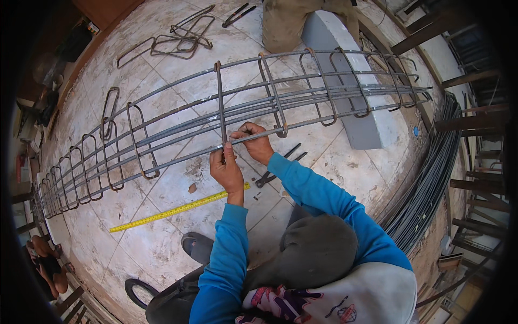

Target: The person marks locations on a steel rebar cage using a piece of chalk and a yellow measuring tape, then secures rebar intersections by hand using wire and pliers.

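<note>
A long cage of steel rebar [183,131] with bent square stirrups runs across the floor in front of me. At one stirrup [220,102], where its near corner meets the closest bar, both hands work close together. My left hand [226,174] is below that corner, thumb and fingers pinched at the bar. My right hand [256,143] is just to the right, its fingers curled closed around the same bar and corner. Anything thin between the fingertips is too small to make out. Black-handled pincers [279,166] lie on the tiles beneath the cage, beside my right forearm.
A yellow measuring strip [172,211] lies left of the pincers. Loose stirrups [183,40] and red-black pincers [237,16] lie beyond the cage. A grey block [362,127] stands under its right part, near a kneeling person [286,24]. Bundled rods [426,178] lie right.
</note>
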{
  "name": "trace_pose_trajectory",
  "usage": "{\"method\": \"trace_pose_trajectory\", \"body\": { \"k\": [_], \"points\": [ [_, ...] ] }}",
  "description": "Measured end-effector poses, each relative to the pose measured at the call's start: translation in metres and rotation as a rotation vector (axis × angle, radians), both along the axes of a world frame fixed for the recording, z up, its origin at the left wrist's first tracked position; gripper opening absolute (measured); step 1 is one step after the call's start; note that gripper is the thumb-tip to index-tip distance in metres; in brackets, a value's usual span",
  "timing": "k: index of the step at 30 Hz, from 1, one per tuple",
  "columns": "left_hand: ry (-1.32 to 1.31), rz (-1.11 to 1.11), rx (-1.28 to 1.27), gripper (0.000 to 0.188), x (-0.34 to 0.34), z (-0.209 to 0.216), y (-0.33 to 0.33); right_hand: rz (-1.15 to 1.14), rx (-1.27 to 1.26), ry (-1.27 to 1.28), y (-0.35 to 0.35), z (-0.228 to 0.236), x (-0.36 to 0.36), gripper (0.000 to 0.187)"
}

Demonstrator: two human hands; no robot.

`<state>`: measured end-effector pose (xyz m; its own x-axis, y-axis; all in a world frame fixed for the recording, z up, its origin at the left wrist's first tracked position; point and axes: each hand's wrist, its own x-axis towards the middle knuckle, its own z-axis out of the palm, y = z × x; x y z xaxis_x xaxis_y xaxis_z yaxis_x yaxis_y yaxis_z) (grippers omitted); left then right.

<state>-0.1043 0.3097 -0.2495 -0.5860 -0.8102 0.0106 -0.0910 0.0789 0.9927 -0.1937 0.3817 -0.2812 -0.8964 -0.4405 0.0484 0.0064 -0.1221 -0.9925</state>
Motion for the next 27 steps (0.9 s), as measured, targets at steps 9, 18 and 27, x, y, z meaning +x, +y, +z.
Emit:
{"method": "trace_pose_trajectory", "body": {
  "k": [9,18,27],
  "points": [
    [0.055,0.016,-0.088,0.022,-0.001,0.004,0.005,0.341,-0.077,-0.426,0.031,0.016,-0.015,0.032],
    [0.038,0.015,-0.126,0.023,0.0,0.0,0.003,0.099,0.696,0.538,0.067,0.117,-0.001,0.023],
    [0.017,0.04,-0.142,0.014,0.0,0.002,0.001,0.39,1.021,1.043,0.0,0.14,-0.042,0.016]
  ]
}}
